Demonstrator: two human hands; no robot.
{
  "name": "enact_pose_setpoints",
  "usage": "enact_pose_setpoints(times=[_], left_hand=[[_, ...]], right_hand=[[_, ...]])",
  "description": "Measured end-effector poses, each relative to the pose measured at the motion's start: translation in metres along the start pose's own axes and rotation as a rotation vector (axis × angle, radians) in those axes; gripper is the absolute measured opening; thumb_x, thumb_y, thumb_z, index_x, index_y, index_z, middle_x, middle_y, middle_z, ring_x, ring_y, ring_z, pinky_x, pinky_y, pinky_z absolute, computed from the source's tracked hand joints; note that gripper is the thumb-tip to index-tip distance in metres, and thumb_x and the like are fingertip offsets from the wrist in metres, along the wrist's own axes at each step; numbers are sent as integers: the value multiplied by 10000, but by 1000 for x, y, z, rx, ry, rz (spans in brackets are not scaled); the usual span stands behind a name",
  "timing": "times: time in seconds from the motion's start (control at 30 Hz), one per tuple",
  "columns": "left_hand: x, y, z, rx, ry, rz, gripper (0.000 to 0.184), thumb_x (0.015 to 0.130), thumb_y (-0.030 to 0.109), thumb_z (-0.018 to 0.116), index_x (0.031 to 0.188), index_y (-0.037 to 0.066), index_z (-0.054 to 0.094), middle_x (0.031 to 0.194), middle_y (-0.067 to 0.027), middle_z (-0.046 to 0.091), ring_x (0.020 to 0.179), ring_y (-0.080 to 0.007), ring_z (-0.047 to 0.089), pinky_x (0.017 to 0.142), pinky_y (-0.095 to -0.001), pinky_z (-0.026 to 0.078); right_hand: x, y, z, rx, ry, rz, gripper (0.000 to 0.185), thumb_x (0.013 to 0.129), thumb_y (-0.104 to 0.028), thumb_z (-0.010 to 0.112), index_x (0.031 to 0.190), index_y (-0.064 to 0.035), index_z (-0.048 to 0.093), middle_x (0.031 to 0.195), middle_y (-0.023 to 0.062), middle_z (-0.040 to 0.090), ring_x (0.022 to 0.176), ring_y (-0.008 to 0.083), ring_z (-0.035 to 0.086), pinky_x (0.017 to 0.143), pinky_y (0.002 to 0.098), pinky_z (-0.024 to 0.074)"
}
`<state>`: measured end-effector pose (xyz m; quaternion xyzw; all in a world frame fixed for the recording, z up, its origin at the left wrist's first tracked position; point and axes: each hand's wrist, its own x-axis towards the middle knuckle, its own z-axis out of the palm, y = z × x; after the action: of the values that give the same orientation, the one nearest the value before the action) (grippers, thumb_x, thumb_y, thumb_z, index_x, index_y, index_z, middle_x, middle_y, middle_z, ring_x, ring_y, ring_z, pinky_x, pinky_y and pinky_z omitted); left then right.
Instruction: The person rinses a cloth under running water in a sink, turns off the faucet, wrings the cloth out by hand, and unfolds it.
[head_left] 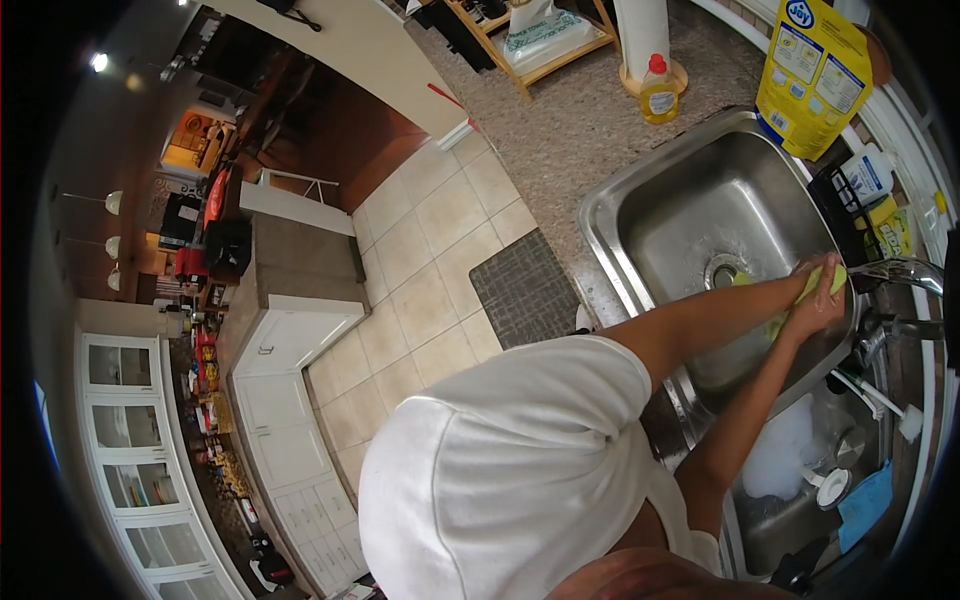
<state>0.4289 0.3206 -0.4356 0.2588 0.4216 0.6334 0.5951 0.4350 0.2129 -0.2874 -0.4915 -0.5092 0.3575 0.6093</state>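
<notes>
Head view: both hands (820, 308) close around a light-green item (838, 279) beside the tap (905, 274), over the steel sink (680, 220). Speckled worktop (560, 140) borders the basin; beyond lie a dark mat (525, 285), pale tiles (430, 300) and white cabinets (278, 410).

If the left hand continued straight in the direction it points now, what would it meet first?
Probably the right hand, which appears close beside the left hand, near a green item. Past these, the tap spout seems next, but depth is unclear.
</notes>
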Motion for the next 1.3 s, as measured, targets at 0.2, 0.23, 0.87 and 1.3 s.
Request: enact_pose_setpoints(times=[0.2, 0.23, 0.87, 1.3], left_hand=[[-34, -10, 10, 118, 194, -45, 268, 811, 303, 622, 834, 45, 691, 826, -115, 672, 723, -173, 617, 649, -357, 495], [-48, 11, 14, 182, 252, -52, 263, 805, 299, 626, 837, 46, 690, 832, -122, 672, 718, -173, 617, 652, -359, 495], [-34, 92, -27, 1166, -382, 318, 474, 628, 375, 719, 998, 85, 657, 954, -155, 658, 884, -336, 619, 776, -398, 483], [-70, 141, -28, -273, -329, -202, 305, 862, 179, 571, 1126, 30, 538, 1010, -130, 633, 892, -230, 638, 813, -347, 524]], right_hand=[[44, 65, -29, -245, 286, 148, 429, 848, -356, 632, 758, 62, 668, 670, 165, 644, 560, 233, 576, 545, 373, 459], [43, 63, -27, -203, 273, 121, 439, 845, -368, 634, 786, 66, 667, 693, 173, 648, 586, 235, 586, 561, 371, 464], [76, 76, -60, -147, -439, -111, 578, 948, -454, 416, 1230, 47, 476, 1127, 142, 533, 996, 212, 495, 889, 330, 383], [13, 145, -49, 1113, -105, 660, 722, 845, -560, 520, 1346, -65, 361, 1347, 130, 424, 1226, 289, 421, 1005, 439, 368]])
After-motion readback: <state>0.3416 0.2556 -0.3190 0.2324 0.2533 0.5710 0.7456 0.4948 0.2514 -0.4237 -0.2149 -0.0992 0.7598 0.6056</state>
